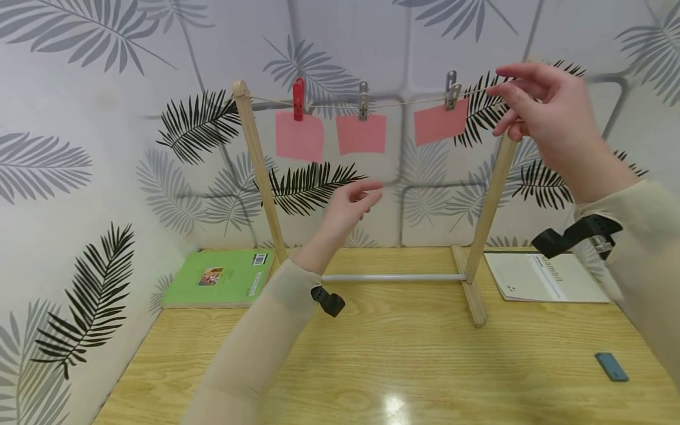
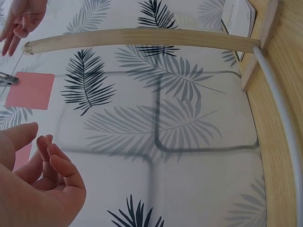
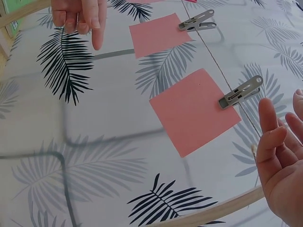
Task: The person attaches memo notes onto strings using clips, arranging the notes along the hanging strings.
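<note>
Three pink paper squares hang from a thin string [image 1: 404, 103] tied across a wooden frame [image 1: 256, 159]. A red clothespin [image 1: 298, 99] holds the left square [image 1: 300, 139]. One grey clothespin [image 1: 363, 101] grips the middle square [image 1: 361, 136], and another grey clothespin [image 3: 241, 92] has a corner of the right square [image 3: 195, 113], which hangs tilted. My right hand [image 1: 547, 109] is at the string's right end, beside that last clothespin, fingers loosely bent with nothing between them. Lower down, my left hand [image 1: 350, 206] hovers below the middle square, fingers relaxed and holding nothing.
On the wooden table [image 1: 372, 342] a green book [image 1: 223, 274] lies at the back left. A pale notebook [image 1: 547, 276] lies behind the frame's right foot [image 1: 475, 304]. A small blue object [image 1: 611, 366] is at the right. The leaf-patterned wall stands close behind the frame.
</note>
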Motion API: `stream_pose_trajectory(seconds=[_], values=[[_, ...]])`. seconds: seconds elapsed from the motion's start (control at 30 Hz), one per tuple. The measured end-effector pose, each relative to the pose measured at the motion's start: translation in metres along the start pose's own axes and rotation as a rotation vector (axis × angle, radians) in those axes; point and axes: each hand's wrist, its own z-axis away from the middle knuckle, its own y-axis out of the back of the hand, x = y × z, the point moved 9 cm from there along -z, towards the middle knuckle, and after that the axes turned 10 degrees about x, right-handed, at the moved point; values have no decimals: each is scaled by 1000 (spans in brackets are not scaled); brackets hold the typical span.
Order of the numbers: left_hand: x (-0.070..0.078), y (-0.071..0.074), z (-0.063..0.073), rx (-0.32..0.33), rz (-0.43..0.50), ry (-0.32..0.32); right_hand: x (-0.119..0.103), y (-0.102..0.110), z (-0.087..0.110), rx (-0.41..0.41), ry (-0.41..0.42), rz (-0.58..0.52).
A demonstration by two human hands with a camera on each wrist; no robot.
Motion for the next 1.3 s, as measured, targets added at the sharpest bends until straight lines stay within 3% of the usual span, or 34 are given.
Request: stream_pose_trajectory(seconds=[0.5, 0.77, 1.03, 1.3], values=[[-19, 44, 24, 72, -66, 24, 29, 4, 33, -40, -14, -62], [-18, 48, 42, 64, -93, -11, 52, 3, 57, -62, 16, -76], [-28, 45, 61, 66, -109, -18, 84, 11, 83, -65, -23, 4], [-43, 52, 74, 89, -118, -17, 105, 8, 107, -102, 8, -88]])
